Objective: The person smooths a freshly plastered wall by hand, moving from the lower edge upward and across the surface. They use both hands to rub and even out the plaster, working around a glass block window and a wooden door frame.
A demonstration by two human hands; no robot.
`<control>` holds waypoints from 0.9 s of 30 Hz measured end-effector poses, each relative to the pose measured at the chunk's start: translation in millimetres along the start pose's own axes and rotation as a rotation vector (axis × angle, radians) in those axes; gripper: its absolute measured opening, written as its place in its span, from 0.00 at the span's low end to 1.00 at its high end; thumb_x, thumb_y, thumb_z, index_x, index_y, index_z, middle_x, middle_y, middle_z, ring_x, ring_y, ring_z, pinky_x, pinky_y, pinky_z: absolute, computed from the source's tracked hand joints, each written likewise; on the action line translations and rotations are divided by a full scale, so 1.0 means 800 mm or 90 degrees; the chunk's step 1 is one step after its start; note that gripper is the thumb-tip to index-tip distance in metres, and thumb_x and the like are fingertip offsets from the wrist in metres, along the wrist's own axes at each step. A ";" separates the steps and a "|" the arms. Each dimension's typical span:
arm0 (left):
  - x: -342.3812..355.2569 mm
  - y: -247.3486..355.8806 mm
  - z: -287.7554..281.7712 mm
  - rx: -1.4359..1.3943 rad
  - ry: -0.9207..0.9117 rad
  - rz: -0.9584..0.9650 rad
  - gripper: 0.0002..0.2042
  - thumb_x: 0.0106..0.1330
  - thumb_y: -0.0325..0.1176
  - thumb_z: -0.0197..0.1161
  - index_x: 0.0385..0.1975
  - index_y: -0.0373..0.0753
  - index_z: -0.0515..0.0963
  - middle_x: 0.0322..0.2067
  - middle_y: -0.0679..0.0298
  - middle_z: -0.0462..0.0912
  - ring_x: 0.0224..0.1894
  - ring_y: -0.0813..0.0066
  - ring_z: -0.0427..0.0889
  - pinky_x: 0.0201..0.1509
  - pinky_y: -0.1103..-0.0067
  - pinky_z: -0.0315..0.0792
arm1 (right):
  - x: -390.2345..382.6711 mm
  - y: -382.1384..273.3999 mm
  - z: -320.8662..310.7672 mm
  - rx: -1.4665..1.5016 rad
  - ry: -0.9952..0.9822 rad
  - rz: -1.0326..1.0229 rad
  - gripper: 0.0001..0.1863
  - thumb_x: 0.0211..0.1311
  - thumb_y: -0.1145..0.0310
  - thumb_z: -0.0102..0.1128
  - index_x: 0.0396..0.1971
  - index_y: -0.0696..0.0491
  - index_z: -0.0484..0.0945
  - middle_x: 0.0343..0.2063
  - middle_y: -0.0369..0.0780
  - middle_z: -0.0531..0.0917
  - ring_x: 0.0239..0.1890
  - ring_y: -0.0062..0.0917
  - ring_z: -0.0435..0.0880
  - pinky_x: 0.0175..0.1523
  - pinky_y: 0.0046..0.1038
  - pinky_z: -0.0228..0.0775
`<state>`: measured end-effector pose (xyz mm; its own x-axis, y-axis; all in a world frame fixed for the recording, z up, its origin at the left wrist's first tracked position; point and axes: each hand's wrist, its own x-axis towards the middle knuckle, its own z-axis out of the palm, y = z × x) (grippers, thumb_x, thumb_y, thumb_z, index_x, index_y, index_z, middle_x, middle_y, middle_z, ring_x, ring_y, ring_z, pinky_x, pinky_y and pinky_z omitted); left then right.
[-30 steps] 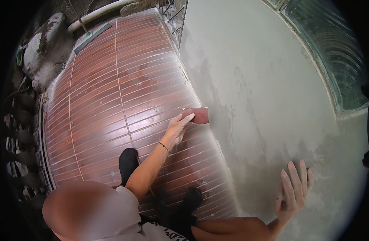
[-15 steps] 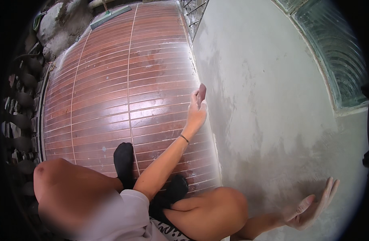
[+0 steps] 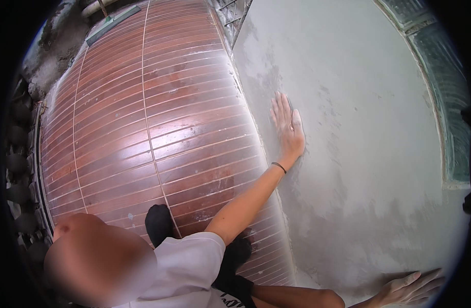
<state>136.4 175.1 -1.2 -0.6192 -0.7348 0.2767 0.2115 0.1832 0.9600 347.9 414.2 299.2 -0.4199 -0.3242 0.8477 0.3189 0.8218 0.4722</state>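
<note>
My left hand [image 3: 287, 124], dusted with pale powder, lies against the grey plastered wall [image 3: 368, 113] close to its lower edge. Its fingers are stretched out and the thumb stands apart. Whatever may be under the palm is hidden; the reddish-brown piece it held earlier is not visible. At the lower right, my right hand [image 3: 415, 290] rests on the same wall, fingers extended and a little spread, also dusty. A thin dark band circles my left wrist.
Reddish-brown ribbed floor tiles [image 3: 112, 123] run along the wall, with white dust at the joint. A floor squeegee [image 3: 112, 25] lies at the far left. Glass blocks [image 3: 445, 87] are set in the wall at right. Dark rounded balusters [image 3: 19, 164] line the left edge.
My left hand has moved from the wall's foot onto the plaster, its fingers now straight, the reddish-brown piece out of sight. My right hand has lowered and lies flatter against the wall.
</note>
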 end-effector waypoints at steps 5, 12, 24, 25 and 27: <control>0.080 -0.054 -0.017 -0.074 -0.008 -0.036 0.27 0.76 0.38 0.38 0.72 0.34 0.47 0.72 0.50 0.48 0.74 0.50 0.43 0.76 0.61 0.37 | 0.003 0.017 0.019 -0.173 0.092 -0.159 0.30 0.75 0.51 0.27 0.66 0.53 0.64 0.68 0.44 0.64 0.70 0.41 0.59 0.70 0.48 0.50; 0.040 -0.010 -0.022 -0.128 -0.051 -0.040 0.28 0.76 0.38 0.37 0.72 0.34 0.46 0.73 0.50 0.43 0.75 0.51 0.39 0.76 0.61 0.37 | -0.001 0.028 0.024 -0.139 0.082 -0.231 0.31 0.75 0.49 0.25 0.68 0.52 0.61 0.70 0.40 0.59 0.73 0.35 0.55 0.74 0.39 0.40; 0.128 -0.059 -0.013 -0.121 -0.008 -0.146 0.28 0.76 0.38 0.34 0.71 0.28 0.43 0.73 0.47 0.40 0.75 0.55 0.36 0.77 0.63 0.31 | 0.000 0.021 0.021 -0.110 0.061 -0.245 0.30 0.76 0.52 0.27 0.68 0.55 0.60 0.70 0.43 0.59 0.73 0.37 0.54 0.74 0.39 0.36; 0.112 -0.054 -0.015 -0.119 -0.018 -0.124 0.28 0.76 0.38 0.35 0.71 0.28 0.43 0.73 0.47 0.39 0.75 0.54 0.36 0.77 0.63 0.31 | 0.000 0.021 0.021 -0.113 0.067 -0.251 0.30 0.76 0.52 0.27 0.68 0.55 0.61 0.70 0.43 0.60 0.73 0.37 0.54 0.74 0.39 0.36; 0.052 -0.038 -0.021 -0.111 -0.048 -0.080 0.29 0.76 0.37 0.35 0.71 0.27 0.41 0.73 0.45 0.38 0.75 0.52 0.35 0.77 0.62 0.31 | -0.001 0.021 0.021 -0.109 0.059 -0.241 0.30 0.76 0.52 0.27 0.68 0.55 0.61 0.70 0.43 0.60 0.73 0.37 0.54 0.74 0.39 0.36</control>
<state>116.8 128.4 -19.8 -0.7026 -0.6922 0.1646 0.2532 -0.0270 0.9670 339.4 435.9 302.7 -0.4589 -0.6354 0.6210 0.2960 0.5496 0.7812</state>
